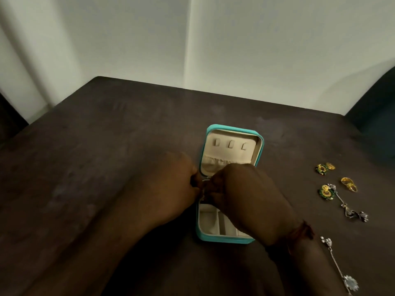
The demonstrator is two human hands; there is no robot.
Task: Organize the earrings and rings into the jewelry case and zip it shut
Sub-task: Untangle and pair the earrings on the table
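Lying open on the desk: teal jewelry case, lid tipped back, beige lining shown.
Left hand: fingers curled at the case's left edge by the hinge; whether anything is pinched cannot be told.
Right hand: curled over the case's middle, fingertips met with the left; grip cannot be told.
Earrings: green-and-gold earrings and long silver earrings laid right of the case.
Rings: gold rings laid beside them.
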